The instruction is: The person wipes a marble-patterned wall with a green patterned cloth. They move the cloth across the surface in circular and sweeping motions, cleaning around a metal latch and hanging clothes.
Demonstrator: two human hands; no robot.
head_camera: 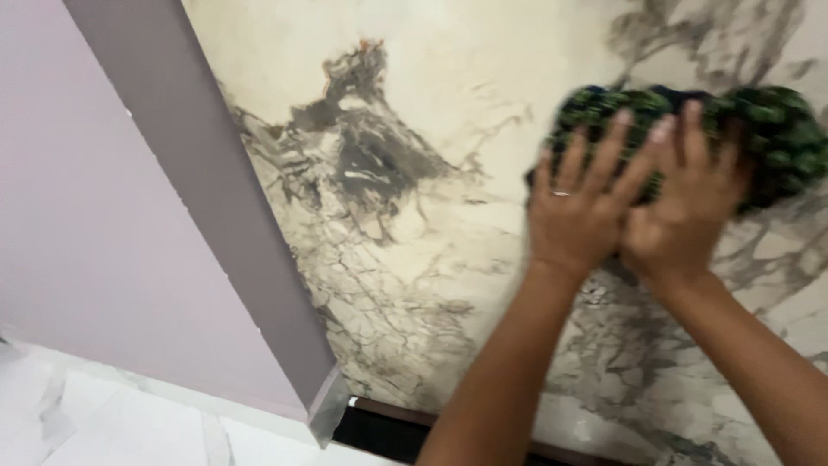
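a green and dark blue cloth (759,129) is pressed flat against a cream marble wall panel (414,198) with grey and rust veining. the cloth sits in the upper right of the view, bunched into a soft lump that spreads wider than both hands together.

left hand (582,207): fingers spread, palm laid on the left part of the cloth, a ring seen on one finger. nothing is pinched; the cloth is held by pressure alone. right hand (690,207): fingers loosely spread, palm on the middle of the cloth, touching the left hand at the thumb side. the picture is blurred there, so finer finger detail cannot be told.

handling, as judged: the cloth looks light, limp and shaggy, likely to fold or roll under the palm. the polished panel looks slippery, so the cloth is probably best kept under flat palms over its middle, or gathered at the bunched right end if a firmer hold is wanted.

a lilac wall (103,224) with a grey edge strip (216,216) adjoins the panel on the left; a pale floor (129,423) is seen below.
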